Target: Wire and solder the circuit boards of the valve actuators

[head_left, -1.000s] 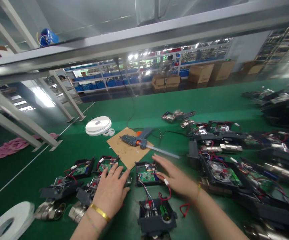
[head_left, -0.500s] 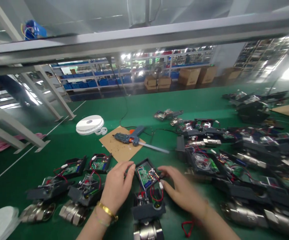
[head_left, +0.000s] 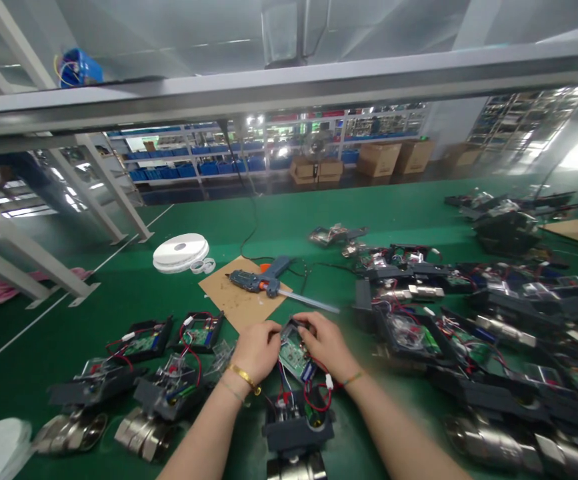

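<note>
Left hand (head_left: 257,353) and right hand (head_left: 325,341) both grasp the small black case (head_left: 290,324) near its far end, one per side, green circuit board (head_left: 293,357) showing between them; can't tell if it's lifted off the table (head_left: 319,203). Case is front and center, nearer than the cardboard (head_left: 243,308) with the glue gun (head_left: 259,277) on it, red wire (head_left: 320,407) looping down toward the dark box (head_left: 299,432), metal fitting (head_left: 296,467) at that box's near side. Similar units sit both sides.
</note>
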A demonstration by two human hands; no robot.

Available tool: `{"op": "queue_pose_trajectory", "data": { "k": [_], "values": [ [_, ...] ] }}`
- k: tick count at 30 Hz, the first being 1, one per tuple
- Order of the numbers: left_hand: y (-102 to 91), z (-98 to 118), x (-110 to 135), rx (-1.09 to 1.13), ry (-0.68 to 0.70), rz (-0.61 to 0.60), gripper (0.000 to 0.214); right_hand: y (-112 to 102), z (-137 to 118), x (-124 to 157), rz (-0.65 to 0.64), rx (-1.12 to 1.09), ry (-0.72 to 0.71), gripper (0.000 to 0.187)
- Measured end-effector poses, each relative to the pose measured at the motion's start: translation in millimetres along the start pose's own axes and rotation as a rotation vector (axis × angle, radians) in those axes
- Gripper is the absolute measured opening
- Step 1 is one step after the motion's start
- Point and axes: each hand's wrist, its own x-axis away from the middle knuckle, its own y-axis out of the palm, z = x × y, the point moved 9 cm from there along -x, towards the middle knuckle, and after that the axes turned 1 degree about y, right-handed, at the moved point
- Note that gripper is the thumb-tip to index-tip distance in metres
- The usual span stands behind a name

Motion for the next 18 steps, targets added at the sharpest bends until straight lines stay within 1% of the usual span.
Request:
{"op": "queue_pose_trajectory", "data": {
  "k": [3, 6, 8, 10, 12, 15, 18],
  "values": [
    [6.7, -10.8, 6.4, 0.291, -0.016, 0.013, 0.034, -17.4, -11.8, 7.5, 0.111, -0.052, -0.08, 0.025],
    [20.1, -21.1, 11.0, 0.589, -0.065, -0.04, 0.055, -29.4, -27.4, 11.8, 0.188, -0.083, -0.159, 0.025],
    [25.0, -24.2, 13.4, 0.759, -0.096, -0.068, 0.069, -35.0, -36.1, 11.3, 0.21, -0.089, -0.189, 0.022],
    [24.1, -25.2, 15.5, 0.889, -0.119, -0.068, 0.081, -41.2, -43.3, 8.5, 0.202, -0.086, -0.195, 0.019],
    [20.7, -23.9, 17.5, 0.986, -0.124, -0.064, 0.083, -48.6, -50.5, 4.7, 0.17, -0.077, -0.186, 0.016],
    [16.0, -19.6, 20.6, 1.086, -0.107, -0.066, 0.074, -57.8, -65.7, 1.7, 0.118, -0.031, -0.177, 0.016],
    [13.5, -16.3, 22.8, 1.142, -0.083, -0.062, 0.067, -56.2, -83.0, 4.5, 0.097, 0.072, -0.186, 0.012]
  ]
}}
